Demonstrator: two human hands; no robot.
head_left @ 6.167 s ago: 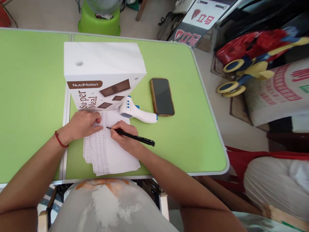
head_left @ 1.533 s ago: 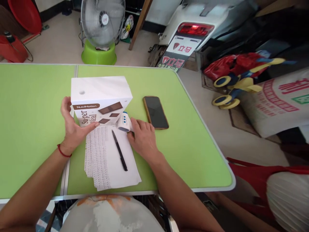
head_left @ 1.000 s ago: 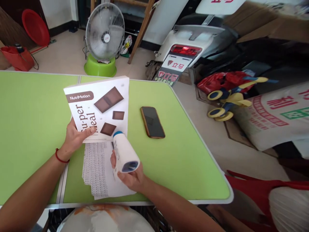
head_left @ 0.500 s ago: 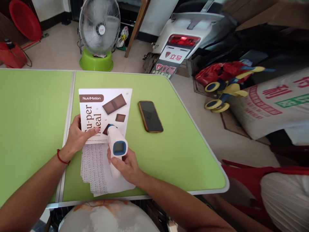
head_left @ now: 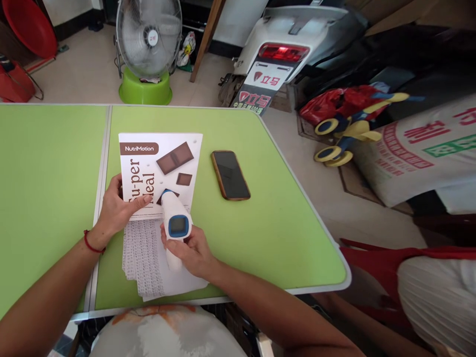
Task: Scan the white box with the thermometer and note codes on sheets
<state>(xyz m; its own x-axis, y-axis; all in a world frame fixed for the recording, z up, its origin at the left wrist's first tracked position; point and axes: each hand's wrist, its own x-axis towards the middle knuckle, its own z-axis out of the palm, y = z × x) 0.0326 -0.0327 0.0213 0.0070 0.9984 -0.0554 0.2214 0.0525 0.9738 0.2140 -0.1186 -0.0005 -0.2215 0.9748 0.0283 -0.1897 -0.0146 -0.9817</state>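
Observation:
My left hand [head_left: 121, 203] grips the lower left edge of a white box [head_left: 169, 193] printed with "NutriMotion" and brown bars, thumb on its front. The other fingers are hidden behind it. In my right hand [head_left: 193, 250] is a white infrared thermometer [head_left: 175, 208] with a blue-rimmed grey screen, held by its handle. Its blue-tipped nose points at the lower part of the box; whether they touch I cannot tell. Under the box and the thermometer lie several printed paper sheets [head_left: 143, 258], fanned out on the green table [head_left: 275, 248].
A dark phone [head_left: 231, 174] in a brown case lies right of the box. Beyond the table stand a fan [head_left: 148, 37] on a green stool [head_left: 145, 91] and a white scooter [head_left: 275, 59]. A person in a pale top [head_left: 435, 297] sits at the lower right.
The whole scene has shifted slightly up and left in the view. Both hands keep their holds on the box and the thermometer.

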